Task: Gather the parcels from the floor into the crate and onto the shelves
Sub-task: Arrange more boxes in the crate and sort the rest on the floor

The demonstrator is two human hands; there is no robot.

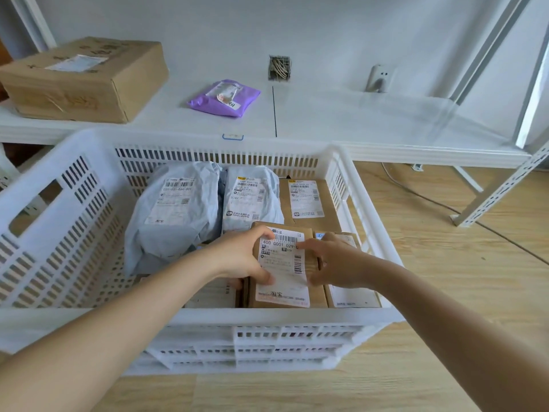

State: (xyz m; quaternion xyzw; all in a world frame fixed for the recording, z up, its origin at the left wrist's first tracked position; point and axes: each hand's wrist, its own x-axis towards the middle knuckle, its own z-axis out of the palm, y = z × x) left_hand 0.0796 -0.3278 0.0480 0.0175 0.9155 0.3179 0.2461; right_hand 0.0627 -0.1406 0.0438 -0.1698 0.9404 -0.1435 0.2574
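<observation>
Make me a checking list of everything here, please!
Surface: pale wooden floor.
Job's things: white slatted plastic crate holds two grey plastic mailer bags, brown cardboard boxes; white metal shelf holds large brown carton, purple plastic pouch.
Clutter: nothing seen.
Grip: left hand and right hand hold small labelled cardboard box.
Cables: grey cord on floor.
Surroundings: white wall, socket.

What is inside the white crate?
The white crate holds two grey mailer bags, a flat cardboard box, and small labelled boxes; both hands grip one. Anything beneath them is covered.
</observation>
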